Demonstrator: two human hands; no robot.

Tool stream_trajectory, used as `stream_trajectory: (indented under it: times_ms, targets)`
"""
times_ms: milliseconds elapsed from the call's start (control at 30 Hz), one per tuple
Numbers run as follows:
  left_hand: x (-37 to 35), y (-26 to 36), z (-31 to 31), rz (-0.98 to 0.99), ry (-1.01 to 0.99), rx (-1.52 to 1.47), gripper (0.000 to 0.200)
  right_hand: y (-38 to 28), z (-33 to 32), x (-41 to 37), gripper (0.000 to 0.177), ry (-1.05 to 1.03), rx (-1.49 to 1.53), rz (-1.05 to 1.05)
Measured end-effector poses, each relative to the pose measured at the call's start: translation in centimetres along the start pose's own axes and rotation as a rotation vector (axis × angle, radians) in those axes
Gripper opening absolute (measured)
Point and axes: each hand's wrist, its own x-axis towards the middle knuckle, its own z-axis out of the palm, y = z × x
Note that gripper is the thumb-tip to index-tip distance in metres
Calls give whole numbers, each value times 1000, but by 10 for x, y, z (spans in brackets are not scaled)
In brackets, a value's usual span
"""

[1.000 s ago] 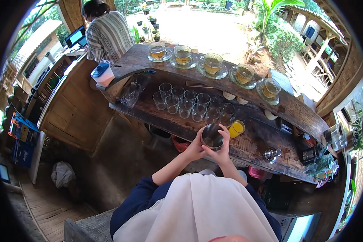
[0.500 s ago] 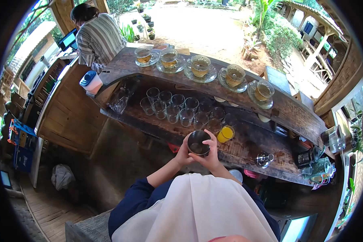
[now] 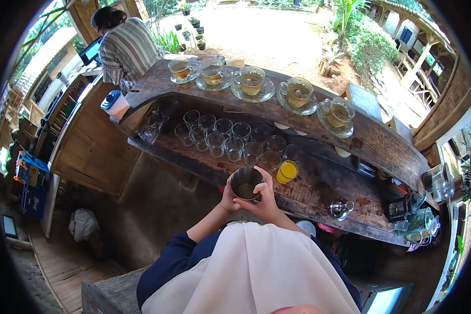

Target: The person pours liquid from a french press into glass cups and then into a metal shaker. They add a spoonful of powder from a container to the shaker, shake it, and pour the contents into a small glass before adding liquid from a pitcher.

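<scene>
Steel showed dull and dark inside the metal cup (image 3: 246, 183), which the person held in both hands over the near edge of the lower counter (image 3: 319, 196). Its long axis stood close to upright, and the open mouth pointed up toward the head camera, so the round rim and the inside bottom were in plain view. The left hand (image 3: 228, 199) was wrapped against the cup's left wall. The right hand (image 3: 265, 203) cupped the right wall, with its fingers (image 3: 267, 178) curled up beside the rim. Both hands were closed round the cup and neither was spread.

A glass of orange juice (image 3: 287, 171) stood on the lower counter just beside the cup, on its right and apart from it. Behind them a cluster of empty glasses (image 3: 225, 138) filled the middle of that counter toward its far edge. A small metal pot (image 3: 340, 208) sat near the near edge, well to the right. Five glass cups of tea (image 3: 251, 81) on saucers lined the upper counter (image 3: 374, 140). A blue-lidded white container (image 3: 113, 103) stood at its left end, near another person in a striped shirt (image 3: 128, 49).

Compared with a second before, the two-handed grip and the upright set of the cup were unchanged. The cup had drawn slightly away from the juice glass, leaving a clearer gap between them.
</scene>
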Motion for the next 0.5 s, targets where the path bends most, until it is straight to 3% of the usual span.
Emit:
stream_trajectory:
  times_ms: [167, 300, 500]
  targets:
    - [8, 16, 4, -102, -19, -79, 102, 0, -6, 3, 60, -38, -33, -3]
    - [3, 6, -3, -77, 1, 33, 105, -2, -9, 7, 58, -48, -11, -7]
    - [-1, -3, -5, -81, 46, -45, 100, -3, -10, 8, 57, -54, -38, 22]
